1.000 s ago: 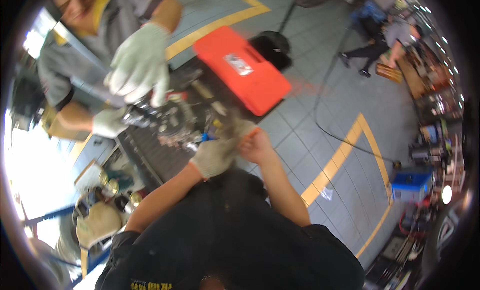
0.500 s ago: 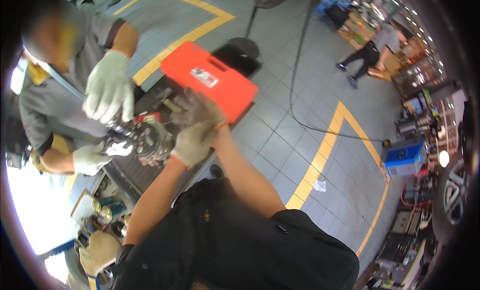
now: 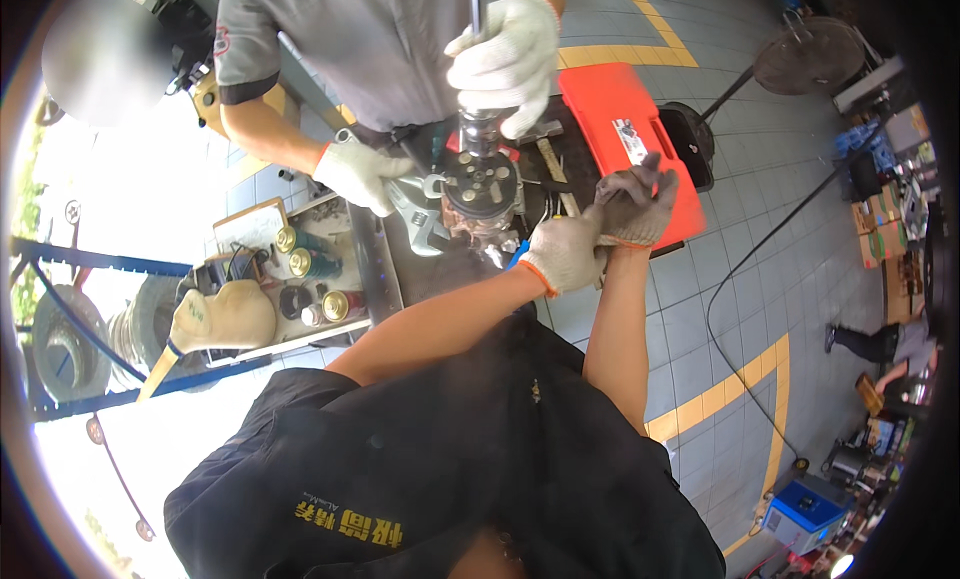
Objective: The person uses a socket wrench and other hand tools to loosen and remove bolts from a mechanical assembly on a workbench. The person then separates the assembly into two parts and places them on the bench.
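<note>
Your head view, the left of 2 fisheye cameras worn side by side, looks steeply down from above your dark shirt (image 3: 440, 449), upright and unmirrored. It sits near enough to put your left hand (image 3: 565, 253) and right hand (image 3: 640, 209) close to the middle, and wide enough that yellow floor lines (image 3: 722, 387) show toward the dark round rim.

Dark bench (image 3: 424, 287), red case (image 3: 600, 104) (pale label), hammer (image 3: 555, 167), disc-topped metal assembly (image 3: 480, 191)
</note>
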Demonstrator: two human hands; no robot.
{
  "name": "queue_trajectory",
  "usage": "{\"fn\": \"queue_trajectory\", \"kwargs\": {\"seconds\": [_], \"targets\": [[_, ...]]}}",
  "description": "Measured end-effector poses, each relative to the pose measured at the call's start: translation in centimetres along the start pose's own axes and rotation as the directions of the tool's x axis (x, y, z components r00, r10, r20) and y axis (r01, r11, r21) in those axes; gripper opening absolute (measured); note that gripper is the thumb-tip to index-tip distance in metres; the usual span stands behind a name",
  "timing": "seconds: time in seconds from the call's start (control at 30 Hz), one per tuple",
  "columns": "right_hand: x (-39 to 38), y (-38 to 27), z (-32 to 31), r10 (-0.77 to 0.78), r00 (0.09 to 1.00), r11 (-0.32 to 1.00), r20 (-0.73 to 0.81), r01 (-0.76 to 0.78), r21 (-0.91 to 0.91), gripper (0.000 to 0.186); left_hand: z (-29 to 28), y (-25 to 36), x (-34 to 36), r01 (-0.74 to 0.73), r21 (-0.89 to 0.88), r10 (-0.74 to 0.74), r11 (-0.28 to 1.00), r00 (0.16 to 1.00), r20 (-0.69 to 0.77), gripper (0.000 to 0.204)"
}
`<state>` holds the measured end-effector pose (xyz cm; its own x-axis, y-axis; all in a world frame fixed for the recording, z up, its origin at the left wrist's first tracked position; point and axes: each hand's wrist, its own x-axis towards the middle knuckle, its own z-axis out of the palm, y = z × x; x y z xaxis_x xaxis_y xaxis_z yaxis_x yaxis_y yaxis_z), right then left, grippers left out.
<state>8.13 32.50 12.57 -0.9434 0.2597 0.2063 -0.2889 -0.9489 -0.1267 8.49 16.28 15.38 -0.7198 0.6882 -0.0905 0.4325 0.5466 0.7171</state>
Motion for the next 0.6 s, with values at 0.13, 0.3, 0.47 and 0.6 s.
{"fn": "queue_trajectory", "kwargs": {"seconds": [0.13, 0.3, 0.47, 0.6], "targets": [[0.2, 1.5, -0.5, -0.009, 0.997, 0.931, -0.075, 0.036, 0.362, 0.032, 1.3, -2.3, 1.5, 0.191, -0.15, -0.204, 0.97, 0.976, -0.076, 0.035], [-0.3, 4.0, 2.0, -0.257, 0.966, 0.963, -0.011, 0.255, -0.09, 0.051, 1.9, -4.0, 1.0, 0.107, 0.032, -0.109, 0.994, 0.992, 0.063, 0.039], [0.5, 2.6, 3.1, -0.162, 0.985, 0.925, 0.06, 0.172, -0.338, 0.073, 0.8, -4.1, -6.1, -0.083, -0.004, 0.083, 0.997, 0.99, 0.116, 0.041], [1.0, 1.7, 0.7, -0.008, 0.908, 0.349, -0.42, -0.391, -0.852, 0.089, -3.6, -9.2, -11.8, 0.405, -0.025, -0.405, 0.914, 0.908, -0.107, 0.061]]}}
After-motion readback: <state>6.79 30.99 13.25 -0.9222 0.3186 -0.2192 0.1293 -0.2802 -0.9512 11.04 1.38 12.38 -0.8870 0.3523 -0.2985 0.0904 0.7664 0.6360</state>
